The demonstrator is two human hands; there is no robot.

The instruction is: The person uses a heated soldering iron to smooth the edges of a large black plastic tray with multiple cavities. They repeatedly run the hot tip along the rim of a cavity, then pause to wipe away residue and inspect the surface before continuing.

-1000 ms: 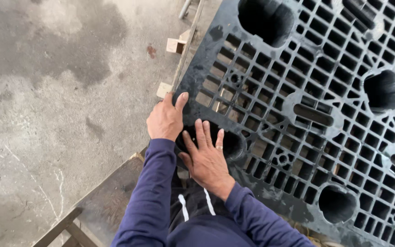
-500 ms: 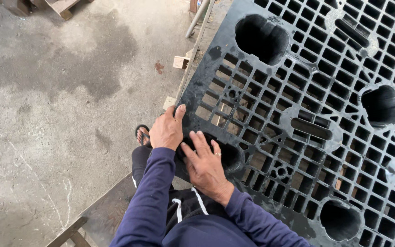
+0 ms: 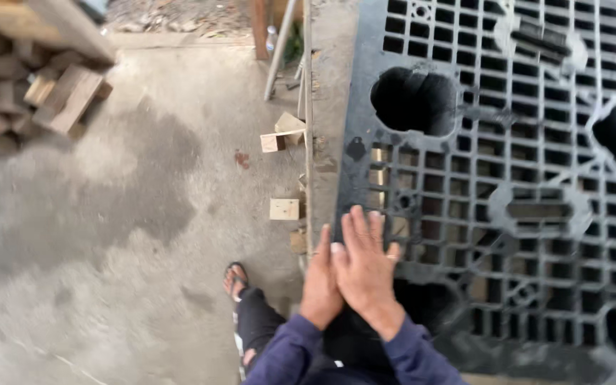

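Observation:
A large black plastic pallet (image 3: 536, 142) with a grid of openings and round holes fills the right side. My left hand (image 3: 321, 285) rests against the pallet's left edge, fingers pointing up and held together along the rim. My right hand (image 3: 365, 264) lies flat on the grid right beside it, fingers slightly spread and holding nothing. Both thumbs nearly touch. Blue sleeves cover both my forearms. A dark round hole (image 3: 429, 306) in the pallet sits just below and to the right of my right hand.
A grey dusty board (image 3: 326, 107) runs along the pallet's left side. Small wooden blocks (image 3: 284, 209) lie on the stained concrete floor (image 3: 108, 249). Stacked wood (image 3: 58, 93) is at the top left. A metal pipe (image 3: 279, 50) leans nearby. My sandalled foot (image 3: 237, 279) stands below.
My right hand has slid up from over the round hole onto the grid, closing in beside my left hand. The view has shifted, showing more floor and the wood pile.

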